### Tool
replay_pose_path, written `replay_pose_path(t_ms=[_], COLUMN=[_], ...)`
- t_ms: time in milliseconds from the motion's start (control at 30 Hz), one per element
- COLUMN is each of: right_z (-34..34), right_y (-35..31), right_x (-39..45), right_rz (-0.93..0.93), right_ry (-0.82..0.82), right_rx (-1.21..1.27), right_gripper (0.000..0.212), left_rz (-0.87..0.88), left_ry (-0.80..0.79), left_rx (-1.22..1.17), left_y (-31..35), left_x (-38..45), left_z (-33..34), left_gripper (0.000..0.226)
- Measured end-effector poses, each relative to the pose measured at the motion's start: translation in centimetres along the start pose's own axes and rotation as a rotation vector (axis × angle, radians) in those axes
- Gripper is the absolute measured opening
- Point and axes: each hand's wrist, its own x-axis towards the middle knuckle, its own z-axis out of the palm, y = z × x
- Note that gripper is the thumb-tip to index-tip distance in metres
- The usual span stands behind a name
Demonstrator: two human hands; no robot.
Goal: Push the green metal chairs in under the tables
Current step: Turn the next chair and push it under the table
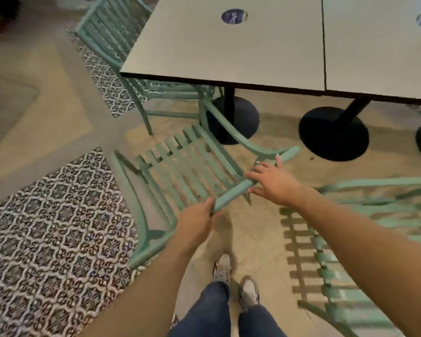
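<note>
Head view: left hand (pixel 197 221) grips the top rail of the middle green chair (pixel 187 166), fingers curled round it; right hand (pixel 274 182) rests there, fingers spread. Seat sits outside the table (pixel 229 49) (judged mid-push). Far chair (pixel 117 45) partly tucked; right-side chair (pixel 365 227) untouched.

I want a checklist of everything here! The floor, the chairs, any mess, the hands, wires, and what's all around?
Surface: tan floor with patterned tile patches.
Job's things: middle chair in front of left table, not under it; side chair partly tucked in; right chair still out.
Clutter: nothing seen.
Grippers: left hand grips the middle chair's top rail; right hand rests open on it.
Cables: nothing seen.
Surroundings: second table; round stickers on both.
</note>
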Motion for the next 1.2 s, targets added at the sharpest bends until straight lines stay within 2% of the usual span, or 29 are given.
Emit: replay_pose_path(t_ms=[133, 300, 500, 700, 933, 1200], right_z=[0.1, 0.6, 2.0, 3.6, 5.8, 8.6], right_y=[-0.1, -1.1, -4.1, -7.3, -11.2, -18.7], right_x=[-0.2, -1.4, -5.0, -8.2, -12.4, -14.7], right_rz=[-0.023, 0.004, 0.063, 0.167, 0.32, 0.452], right_ry=[0.039, 0.023, 0.044, 0.031, 0.042, 0.114], right_rx=[-0.038, 0.008, 0.019, 0.033, 0.098, 0.126], right_gripper=[0.045, 0.045, 0.044, 0.041, 0.04, 0.04], left_rz=[-0.087, -0.08, -0.019, 0.051, 0.201, 0.36], left_ry=[0.025, -0.044, -0.175, -0.218, -0.307, -0.3], left_rx=[0.022, 0.047, 0.09, 0.126, 0.283, 0.332], left_y=[0.7, 0.6, -0.7, -1.5, -2.7, -7.3], left_x=[-0.5, -1.3, -3.3, -5.7, -7.8, -11.2], left_z=[0.1, -0.4, -0.9, -1.3, -1.2, -2.1], left_gripper=[0.026, 0.023, 0.022, 0.019, 0.033, 0.028])
